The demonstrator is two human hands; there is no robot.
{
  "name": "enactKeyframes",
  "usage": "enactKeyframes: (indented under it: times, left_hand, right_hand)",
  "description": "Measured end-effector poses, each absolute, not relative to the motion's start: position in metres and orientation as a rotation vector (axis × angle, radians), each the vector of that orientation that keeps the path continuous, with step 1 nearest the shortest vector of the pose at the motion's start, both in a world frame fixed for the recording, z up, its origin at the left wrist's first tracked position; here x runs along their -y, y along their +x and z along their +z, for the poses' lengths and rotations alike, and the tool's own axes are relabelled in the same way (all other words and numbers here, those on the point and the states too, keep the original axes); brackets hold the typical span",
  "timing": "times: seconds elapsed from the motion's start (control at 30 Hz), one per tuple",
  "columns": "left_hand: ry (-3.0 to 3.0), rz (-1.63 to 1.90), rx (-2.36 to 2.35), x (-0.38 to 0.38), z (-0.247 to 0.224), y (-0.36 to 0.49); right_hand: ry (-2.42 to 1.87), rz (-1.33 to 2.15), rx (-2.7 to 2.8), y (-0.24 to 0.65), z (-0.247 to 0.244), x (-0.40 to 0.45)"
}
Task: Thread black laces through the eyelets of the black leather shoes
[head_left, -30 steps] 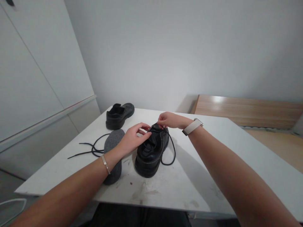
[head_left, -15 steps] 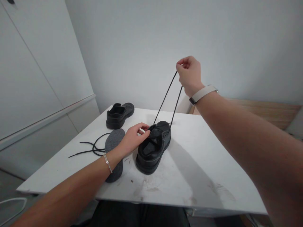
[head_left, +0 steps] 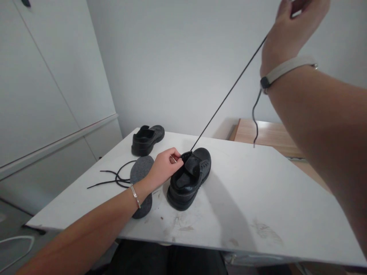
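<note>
A black shoe [head_left: 187,181] stands on the white table, toe pointing away from me. My left hand [head_left: 166,165] pinches the left eyelet flap of this shoe. High at the upper right, my right hand [head_left: 295,28] is closed on a black shoelace [head_left: 229,93]; its fingertips are partly cut off by the frame's top edge. The lace runs taut from the shoe's left eyelets up to that hand, and a loose end dangles below the wrist. On the shoe's right flap the eyelets show no lace.
A second black shoe [head_left: 147,139] stands at the table's far left. Grey insoles [head_left: 142,170] lie partly under my left forearm, beside another black lace [head_left: 117,179]. The white table [head_left: 252,198] has dirt smudges. A wooden surface [head_left: 263,131] is behind it at right.
My right hand has moved up and to the right, drawing the lace out of the right eyelets; its free end now hangs loose. My left hand stays at the shoe's flap.
</note>
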State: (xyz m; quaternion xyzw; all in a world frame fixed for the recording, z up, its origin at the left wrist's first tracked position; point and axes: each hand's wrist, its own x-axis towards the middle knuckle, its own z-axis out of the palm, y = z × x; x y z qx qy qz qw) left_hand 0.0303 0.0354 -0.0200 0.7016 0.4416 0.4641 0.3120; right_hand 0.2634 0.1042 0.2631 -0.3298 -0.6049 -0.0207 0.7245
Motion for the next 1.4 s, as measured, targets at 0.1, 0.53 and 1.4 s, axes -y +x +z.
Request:
enactKeyframes:
  times: [0.1,0.53,1.4]
  left_hand:
    - [1.835,1.216,-1.151,-0.036,-0.023,0.03]
    - [1.543,1.081,-1.024,-0.088,-0.004,0.039]
    - [2.304,0.834,-1.571,-0.046,-0.004,-0.086]
  right_hand:
    - [-0.638,-0.292,1.26,0.236,0.271,-0.1]
    - [-0.663,0.344,1.693,0.117,0.243,-0.065]
    - [-1.399,0.017,3.14,0.161,0.067,-0.005]
